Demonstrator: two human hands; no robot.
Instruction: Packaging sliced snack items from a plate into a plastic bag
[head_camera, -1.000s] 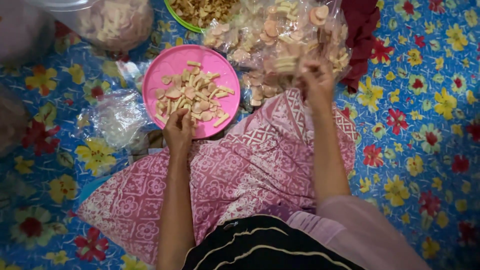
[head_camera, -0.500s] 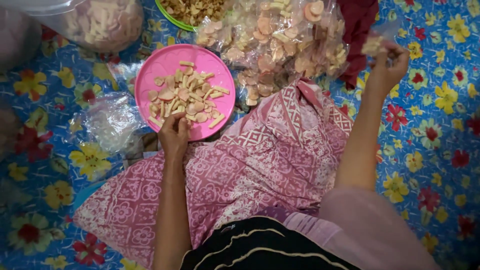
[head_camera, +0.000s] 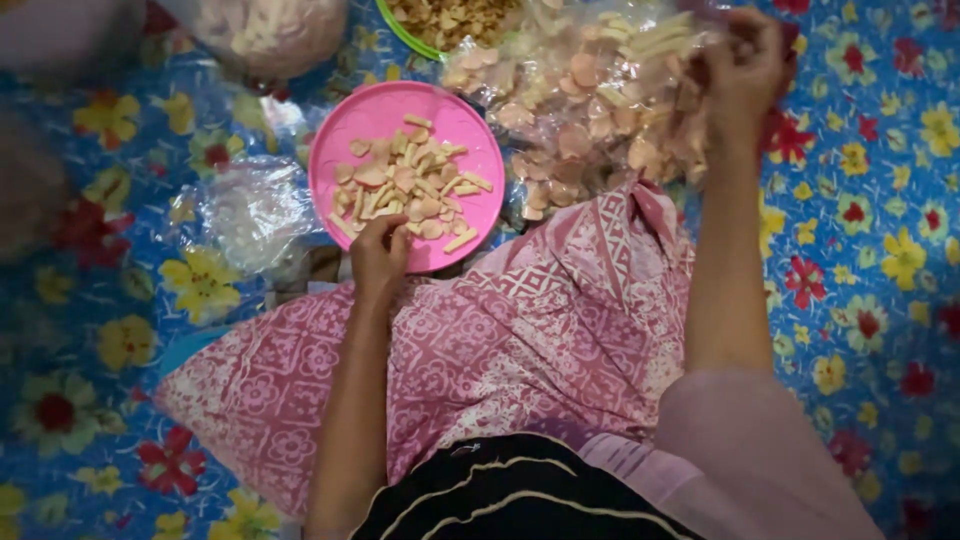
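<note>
From the head view, the left hand (head_camera: 380, 262) rests at the near rim of the pink plate (head_camera: 340, 150), fingers curled together over the crackers (head_camera: 408, 190) nearest it; whether it pinches one, I cannot tell. The crackers lie just beyond its fingertips in a loose heap, rounds and short sticks mixed. They look dry, light and brittle, so a soft pinch across a flat face or the middle of a stick would suit; squeezing hard would likely snap them.

The right hand (head_camera: 742, 65) is raised far ahead, fingers closed among the bagged crackers (head_camera: 590, 100), a pile of clear little packs. The blur hides exactly what it grips. The packs look light, crinkly and slippery; a gathered neck seems the surest hold.

To the left of the left hand lie empty clear bags (head_camera: 250, 210) on the flowered mat (head_camera: 870, 260). Beyond the plate sit a green bowl (head_camera: 405, 30) of darker snacks and a big clear sack (head_camera: 270, 30) of crackers. Under both forearms is the patterned pink cloth (head_camera: 500, 350) over the lap. Nothing stands between the left hand and the plate; the packs crowd close around the right.
</note>
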